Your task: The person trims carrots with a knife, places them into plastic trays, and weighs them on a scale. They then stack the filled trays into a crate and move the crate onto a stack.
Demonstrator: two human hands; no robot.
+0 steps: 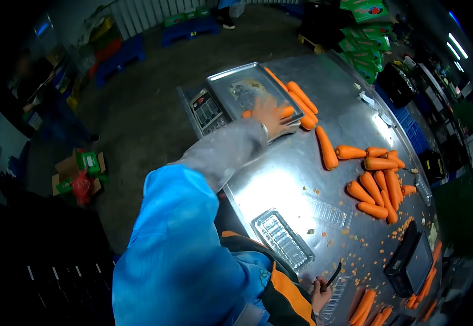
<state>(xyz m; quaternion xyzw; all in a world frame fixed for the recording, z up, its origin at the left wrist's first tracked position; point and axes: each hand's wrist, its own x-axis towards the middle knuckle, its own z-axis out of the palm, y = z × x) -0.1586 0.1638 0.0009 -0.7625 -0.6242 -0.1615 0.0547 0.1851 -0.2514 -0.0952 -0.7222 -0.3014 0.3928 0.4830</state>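
Note:
My left hand (271, 118), blurred, reaches over the metal tray (233, 68) of a scale and is closed over a carrot (286, 112); orange shows on both sides of the fingers. Beside that tray lie several carrots (302, 102). Low in the view, close to my body, my right hand (320, 296) grips a slim, dark, curved tool (334, 274) whose kind I cannot make out. Nearby on the metal table (258, 187) sit a clear plastic tray (283, 240) and a second clear tray (329, 212).
A carrot pile (380, 187) lies to the right, with orange scraps scattered below it. Another scale (413, 261) stands lower right near more carrots (362, 307). Green boxes (364, 49) are stacked beyond the table. A person (51, 98) stands at far left; an open carton (79, 174) is on the floor.

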